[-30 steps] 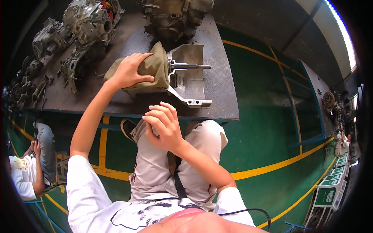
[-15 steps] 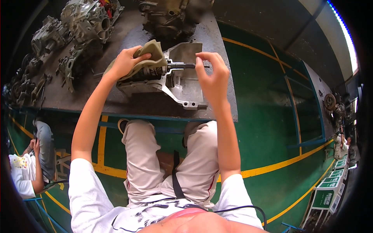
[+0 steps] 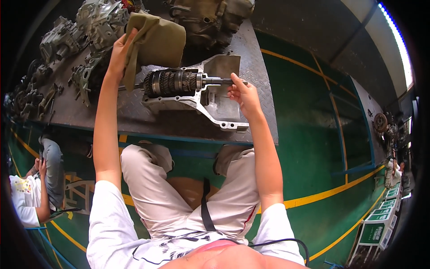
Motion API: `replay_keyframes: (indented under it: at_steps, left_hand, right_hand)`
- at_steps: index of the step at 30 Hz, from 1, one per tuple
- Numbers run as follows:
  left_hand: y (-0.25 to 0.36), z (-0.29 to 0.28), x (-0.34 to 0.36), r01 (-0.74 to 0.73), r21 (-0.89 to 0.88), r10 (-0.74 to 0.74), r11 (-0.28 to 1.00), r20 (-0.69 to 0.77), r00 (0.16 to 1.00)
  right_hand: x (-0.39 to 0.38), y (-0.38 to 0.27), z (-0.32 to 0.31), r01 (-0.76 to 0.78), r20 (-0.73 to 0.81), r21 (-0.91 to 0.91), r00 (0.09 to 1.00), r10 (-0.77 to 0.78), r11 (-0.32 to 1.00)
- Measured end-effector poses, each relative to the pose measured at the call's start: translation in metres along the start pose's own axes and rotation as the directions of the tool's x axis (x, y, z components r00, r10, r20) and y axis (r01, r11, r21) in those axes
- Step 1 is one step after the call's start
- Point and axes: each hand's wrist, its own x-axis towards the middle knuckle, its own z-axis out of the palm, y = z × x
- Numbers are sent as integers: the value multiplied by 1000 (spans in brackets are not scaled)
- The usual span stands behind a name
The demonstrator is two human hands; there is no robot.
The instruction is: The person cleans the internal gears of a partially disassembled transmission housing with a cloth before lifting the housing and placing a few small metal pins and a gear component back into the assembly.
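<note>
Green floor [image 3: 309, 130] spread around a steel workbench [image 3: 257, 103] whose tread-patterned top carried heavy metal parts. Near its front edge sat an open gearbox housing [image 3: 179, 104], with a stack of dark gears [image 3: 172, 82] lying along it and a slim shaft [image 3: 217, 81] running out toward the right. The lower faces of those gears were sunk in the casing, so I could not make them out.

On that shaft, near its far end, the person's right hand [image 3: 243, 93] had closed thumb and fingers; they covered a short length of it, and the other fingers curled underneath. The left hand [image 3: 118, 51] gripped an olive cloth [image 3: 163, 42] by its left side, lifted above the gears' left end. Folds hid some of those fingertips, and the hanging fabric blocked part of the bench behind.

Beyond it, a large dark casting [image 3: 210, 20] was cut off at the top of my view, its underside lost in shadow. Paler castings [image 3: 101, 22] crowded the upper left, overlapping too much to separate. Off to the left, a seated co-worker [image 3: 27, 201] showed only partly.
</note>
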Motion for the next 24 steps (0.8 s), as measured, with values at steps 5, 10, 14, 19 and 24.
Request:
replay_keyframes:
  at_steps: [5, 10, 14, 19, 24]
  left_hand:
    - [15, -11, -12, -184, 168, 205, 969, -121, 971]
    - [7, -17, -25, -210, 382, 247, 900, -48, 968]
    - [-5, -22, -27, -152, 334, 161, 930, 2, 987]
    - [-34, -24, -12, -272, 431, 269, 860, 70, 961]
    - [-41, -78, 2, -100, 509, 103, 855, 23, 994]
  right_hand:
    - [-2, 1, 4, -94, -16, -46, 996, 93, 995]
    - [-6, 1, 13, -40, 23, -72, 999, 42, 997]
    - [-3, 7, 10, 23, 85, -70, 996, -17, 997]
    - [-2, 6, -3, 120, 87, -110, 990, -111, 987]
    - [9, 11, 10, 110, 167, -88, 982, -94, 990]
